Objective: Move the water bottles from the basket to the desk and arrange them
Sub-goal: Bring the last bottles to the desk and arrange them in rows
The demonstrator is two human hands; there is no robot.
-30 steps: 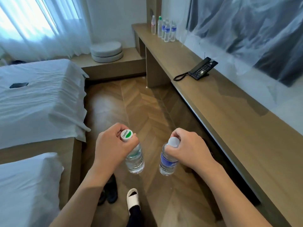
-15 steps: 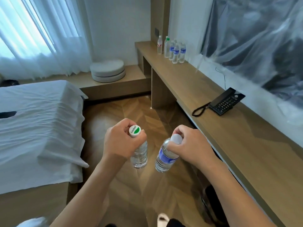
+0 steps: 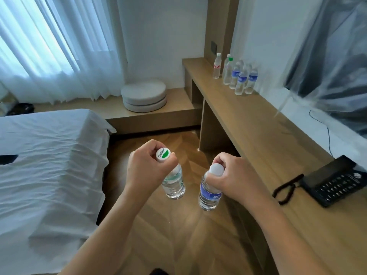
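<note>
My left hand (image 3: pixel 148 168) grips the neck of a clear water bottle with a green-and-white cap (image 3: pixel 174 184), which hangs over the wooden floor. My right hand (image 3: pixel 236 178) grips the neck of a blue-labelled water bottle (image 3: pixel 209 195) with a white cap, close beside the other. The long wooden desk (image 3: pixel 264 135) runs along the right wall. Several water bottles (image 3: pixel 238 76) stand grouped at the desk's far end, one with a red label (image 3: pixel 217 66) a little apart on the left. No basket is in view.
A black desk phone (image 3: pixel 335 180) with a coiled cord sits on the desk to my right. A white bed (image 3: pixel 49 165) fills the left side. Two round cushions (image 3: pixel 145 95) lie on a low platform under the curtained window. Herringbone floor runs between bed and desk.
The view has advanced along the room toward the desk's far end, so the phone now lies beside me and the standing bottles look nearer. Both hands still carry their bottles.
</note>
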